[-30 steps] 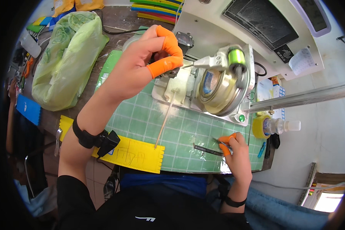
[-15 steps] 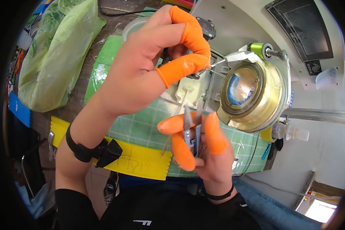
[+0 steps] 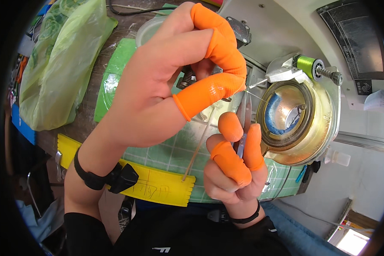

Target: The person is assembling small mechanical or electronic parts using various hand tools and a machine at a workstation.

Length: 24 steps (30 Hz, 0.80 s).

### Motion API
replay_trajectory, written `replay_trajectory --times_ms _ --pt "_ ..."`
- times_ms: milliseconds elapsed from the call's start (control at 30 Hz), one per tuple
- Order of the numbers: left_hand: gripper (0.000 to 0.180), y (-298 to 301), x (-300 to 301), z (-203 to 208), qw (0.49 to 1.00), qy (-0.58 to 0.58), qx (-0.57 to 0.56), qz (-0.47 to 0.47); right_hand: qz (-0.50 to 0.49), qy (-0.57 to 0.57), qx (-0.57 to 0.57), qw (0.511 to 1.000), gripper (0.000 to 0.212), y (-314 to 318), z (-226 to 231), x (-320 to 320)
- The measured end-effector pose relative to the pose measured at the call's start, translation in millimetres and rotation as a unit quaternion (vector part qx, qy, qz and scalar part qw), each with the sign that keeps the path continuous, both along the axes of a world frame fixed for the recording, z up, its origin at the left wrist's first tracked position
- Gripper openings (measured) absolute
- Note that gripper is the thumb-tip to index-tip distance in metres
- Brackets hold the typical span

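Observation:
My left hand, with orange finger cots on its thumb and fingertips, pinches a fine thread. The thread runs from the pinch toward a brass-coloured ring with a blue inner band. My right hand, also in orange cots, grips small thread snips. Their blades point up, just below the left fingertips and close to the thread; whether they touch it I cannot tell. By the ring sits a spool of green thread, beside a metal arm with a thin tip near my left fingers.
A yellow strip lies along the near edge of the green gridded mat, a thin stick reaching onto it. Farther left rests a pale green plastic bag. A dark screen panel is at the upper right.
The right hand has moved up and right, bringing the snips to the thread beneath the left fingertips. Its fingers have closed in around the snips. The left hand keeps its pinch, slightly farther right.

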State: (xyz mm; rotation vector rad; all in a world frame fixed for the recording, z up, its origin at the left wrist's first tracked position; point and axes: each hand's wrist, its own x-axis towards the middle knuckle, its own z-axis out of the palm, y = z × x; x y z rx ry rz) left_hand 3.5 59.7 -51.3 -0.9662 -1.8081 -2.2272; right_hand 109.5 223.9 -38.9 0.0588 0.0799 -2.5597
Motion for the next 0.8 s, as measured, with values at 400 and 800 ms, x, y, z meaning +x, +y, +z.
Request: replay_trajectory --times_ms 400,800 --pt "0.008 -1.9 -0.2 -8.2 0.999 0.022 -0.01 0.031 0.01 -0.028 -0.016 0.999 0.045 -3.6 0.2 -7.2" --pt "0.008 -17.4 -6.5 11.0 0.998 0.015 -0.051 -0.023 0.133 0.033 0.142 0.98 0.047 18.4 5.1 39.6"
